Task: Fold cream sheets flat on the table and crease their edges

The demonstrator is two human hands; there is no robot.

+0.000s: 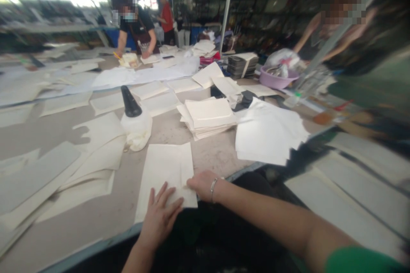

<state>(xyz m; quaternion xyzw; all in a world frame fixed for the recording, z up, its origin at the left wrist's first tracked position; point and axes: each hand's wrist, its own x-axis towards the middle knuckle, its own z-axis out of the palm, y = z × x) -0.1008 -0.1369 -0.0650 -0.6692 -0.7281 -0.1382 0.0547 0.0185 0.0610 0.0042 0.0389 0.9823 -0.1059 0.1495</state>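
A cream sheet of paper or card (165, 170) lies flat on the grey table near its front edge. My left hand (160, 215) rests flat on the sheet's lower part, fingers spread. My right hand (201, 184), with a bracelet at the wrist, pinches the sheet's right edge, where a smaller folded piece overlaps it.
A white squeeze bottle with a black nozzle (134, 121) stands behind the sheet. A stack of cream sheets (208, 117) and loose white paper (267, 134) lie to the right. More sheets cover the table (96, 217). A pink basin (275, 80) sits far right. Other people work at the back and right.
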